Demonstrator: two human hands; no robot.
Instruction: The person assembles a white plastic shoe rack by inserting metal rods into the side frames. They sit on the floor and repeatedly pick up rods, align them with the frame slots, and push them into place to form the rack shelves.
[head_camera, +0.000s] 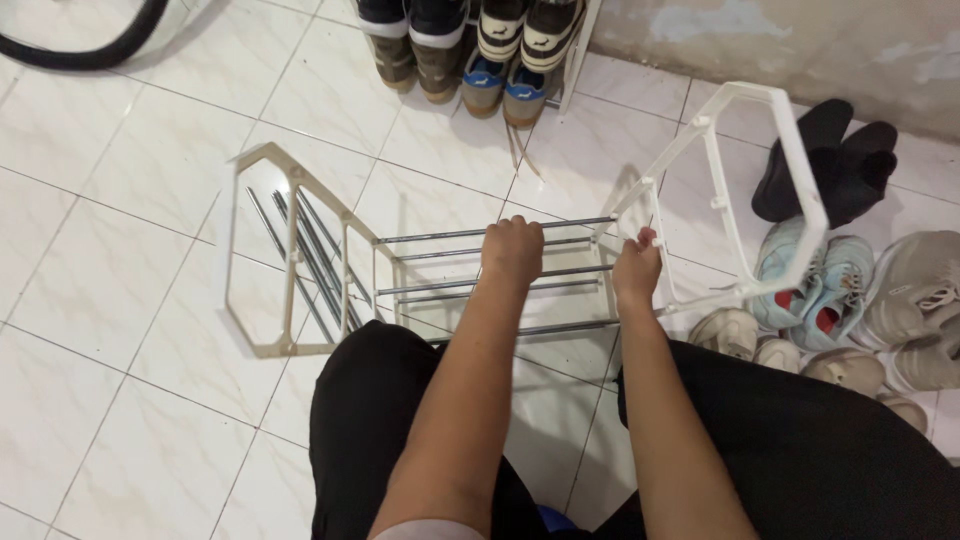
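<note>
Head view | left hand (512, 252) fisted on rack rods (440, 262); right hand (636, 268) pinching white frame (775, 150) edge; bare tiles (110, 280) leftward

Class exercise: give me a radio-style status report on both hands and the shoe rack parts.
Left hand shut on metal rods. Right hand pinching at the white side frame joint. Second side frame flat on floor, loose rods on it. Shoes crowd the right.

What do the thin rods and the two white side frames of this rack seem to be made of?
Rods: probably metal, shiny chrome-like finish with bright glints. White side frames and: likely plastic, matte off-white, moulded flat bars. Left hand grips a rod.
</note>
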